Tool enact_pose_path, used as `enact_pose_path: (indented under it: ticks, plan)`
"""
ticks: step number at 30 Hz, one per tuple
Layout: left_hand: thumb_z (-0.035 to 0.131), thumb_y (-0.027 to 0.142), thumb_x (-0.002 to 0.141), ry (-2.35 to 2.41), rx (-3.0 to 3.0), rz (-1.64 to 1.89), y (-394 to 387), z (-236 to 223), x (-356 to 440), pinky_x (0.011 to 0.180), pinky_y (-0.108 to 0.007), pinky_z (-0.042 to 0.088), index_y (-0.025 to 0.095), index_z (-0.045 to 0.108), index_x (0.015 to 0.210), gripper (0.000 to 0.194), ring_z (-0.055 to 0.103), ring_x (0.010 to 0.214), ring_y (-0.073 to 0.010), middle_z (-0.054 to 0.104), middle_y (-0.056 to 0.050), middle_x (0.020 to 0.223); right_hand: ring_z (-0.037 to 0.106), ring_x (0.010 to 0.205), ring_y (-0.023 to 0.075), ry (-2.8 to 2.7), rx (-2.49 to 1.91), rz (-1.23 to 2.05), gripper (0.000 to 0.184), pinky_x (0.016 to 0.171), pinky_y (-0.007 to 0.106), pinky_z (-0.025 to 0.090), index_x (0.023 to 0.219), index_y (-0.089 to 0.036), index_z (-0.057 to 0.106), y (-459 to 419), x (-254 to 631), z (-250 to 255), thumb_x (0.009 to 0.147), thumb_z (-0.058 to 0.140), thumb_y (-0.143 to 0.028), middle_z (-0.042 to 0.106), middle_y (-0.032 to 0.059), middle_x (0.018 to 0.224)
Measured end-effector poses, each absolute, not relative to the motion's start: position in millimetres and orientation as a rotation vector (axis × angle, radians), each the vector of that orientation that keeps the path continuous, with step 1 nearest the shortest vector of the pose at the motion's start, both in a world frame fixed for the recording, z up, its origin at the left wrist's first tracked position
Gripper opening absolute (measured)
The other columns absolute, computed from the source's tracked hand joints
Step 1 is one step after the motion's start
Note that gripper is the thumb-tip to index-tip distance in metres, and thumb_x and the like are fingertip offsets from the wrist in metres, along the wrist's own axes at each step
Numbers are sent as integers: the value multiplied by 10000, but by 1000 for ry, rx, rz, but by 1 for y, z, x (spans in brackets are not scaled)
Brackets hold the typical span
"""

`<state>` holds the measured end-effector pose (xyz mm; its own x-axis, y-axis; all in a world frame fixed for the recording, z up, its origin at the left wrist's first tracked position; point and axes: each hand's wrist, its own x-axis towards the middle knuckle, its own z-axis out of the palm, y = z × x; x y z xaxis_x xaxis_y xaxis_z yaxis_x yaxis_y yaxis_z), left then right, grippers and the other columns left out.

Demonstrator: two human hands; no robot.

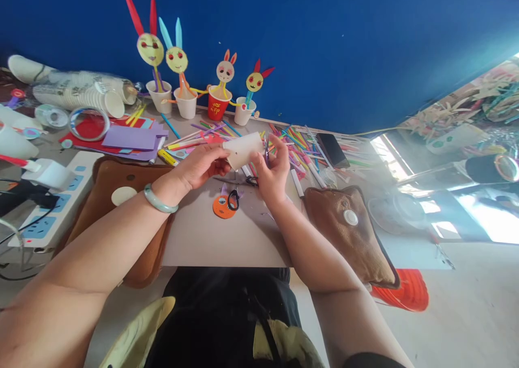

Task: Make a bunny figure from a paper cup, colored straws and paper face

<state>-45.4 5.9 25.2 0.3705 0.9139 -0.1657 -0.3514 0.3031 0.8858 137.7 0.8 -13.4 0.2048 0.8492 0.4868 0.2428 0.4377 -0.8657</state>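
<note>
A white paper cup (246, 149) lies on its side in the air between my hands, with a small dark spot on its wall. My left hand (206, 165) grips its left end, fingers curled at the rim. On the other end, my right hand (274, 168) is closed, the thumb pressed to the cup's wall. A thin dark, shiny item beside the right fingers is too small to name. Below the cup, black-handled scissors (252, 181) rest on the table. An orange paper face disc (224, 208) lies nearer me, with a black loop (233, 199) over it.
Several cup figures with rabbit-eared faces (177, 60) stand along the blue wall. Coloured sticks and pens (292, 146) are scattered behind my hands. Brown cushion-like pouches (348, 233) flank the work area. A power strip (60, 200), stacked cups (81, 98) and a phone (332, 149) lie around.
</note>
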Motion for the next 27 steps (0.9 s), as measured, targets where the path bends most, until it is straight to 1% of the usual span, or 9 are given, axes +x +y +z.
enact_pose_path:
  ticks: [2,4,6,9,13,16,20,24,27]
  plan:
    - [763,263,687,772,891,958,6,25,-46,484,-214,421,129,639,768,200,578,519,-93,649,-20,652,478,584,109,-1271,-1093,717,750,522,261,392,1287,-245,508,1,138,-12,762,714,-738,561,-17,805]
    - [780,278,683,750,905,954,5,24,-46,484,-214,417,128,648,796,230,571,520,-89,661,-23,674,361,482,80,-1159,-1099,899,748,450,237,305,1252,-242,523,0,137,-10,737,728,-744,445,-83,644]
    - [799,292,682,727,908,955,5,23,-47,485,-213,416,129,653,824,261,571,526,-88,669,-26,691,248,437,60,-1062,-1076,1068,696,413,227,221,1131,-239,554,-1,135,-6,700,752,-747,332,-120,568]
    - [818,299,684,703,902,963,6,21,-47,495,-210,428,133,644,815,274,582,539,-89,678,-31,704,195,439,43,-995,-1026,1188,632,401,226,174,867,-238,524,-3,132,-2,613,807,-743,300,-124,556]
    - [817,297,685,706,907,968,8,18,-48,504,-215,443,142,638,801,264,582,539,-92,688,-36,721,209,444,36,-953,-1019,1150,644,396,226,189,797,-238,501,-5,129,1,555,838,-731,323,-115,582]
    - [785,285,689,776,943,1009,10,15,-46,511,-218,441,155,628,750,213,575,551,-98,675,-26,701,238,443,41,-948,-1052,1109,644,397,230,220,902,-230,577,-5,129,-1,581,814,-735,368,-109,593]
    - [741,257,687,878,1056,1118,13,12,-45,561,-209,433,163,640,702,139,548,593,-96,627,7,639,328,470,57,-988,-1107,1091,665,408,231,263,1028,-214,654,-3,131,-3,602,819,-698,515,-68,658]
    - [752,335,714,908,1069,1248,16,8,-46,600,-226,445,172,635,677,204,553,635,-116,621,13,639,488,600,108,-1117,-1111,1099,533,491,237,371,923,-205,682,-4,129,-4,616,856,-605,585,-23,709]
    - [731,459,776,875,1096,1291,19,4,-47,635,-264,483,172,673,737,296,591,682,-152,668,-12,698,494,640,114,-1173,-1127,1121,459,546,247,395,812,-199,653,-7,127,-5,642,847,-579,564,-25,702]
